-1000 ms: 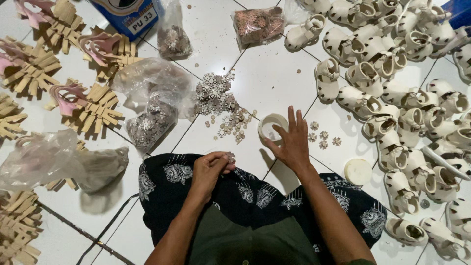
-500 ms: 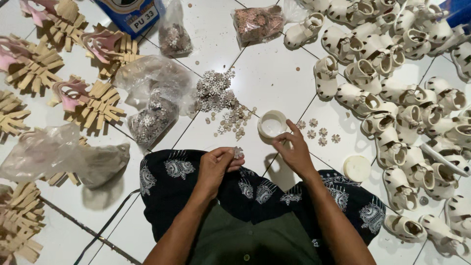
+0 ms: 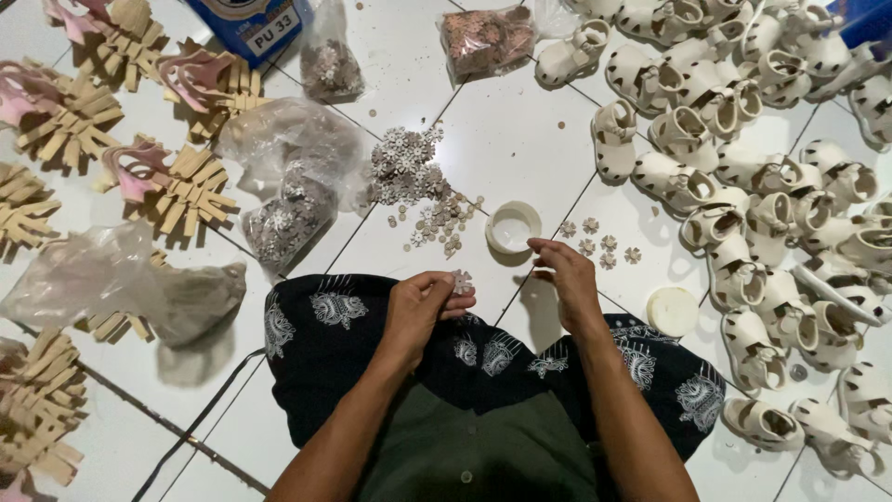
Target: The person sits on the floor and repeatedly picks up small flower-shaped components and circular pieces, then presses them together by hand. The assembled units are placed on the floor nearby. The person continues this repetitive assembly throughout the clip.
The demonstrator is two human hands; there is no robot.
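between left hand (image 3: 423, 302) fingertips sits a flower ornament (image 3: 461, 281).

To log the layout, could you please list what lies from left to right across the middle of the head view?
Clear plastic bag → left hand holding a flower piece → right hand → round white lid → small white sandals.

Both bare forearms reach forward over the lap. The left hand (image 3: 420, 302) is curled, fingertips pinched together, palm turned inward. The right hand (image 3: 565, 279) sits slightly further ahead, fingers bent and loosely gathered, knuckles up
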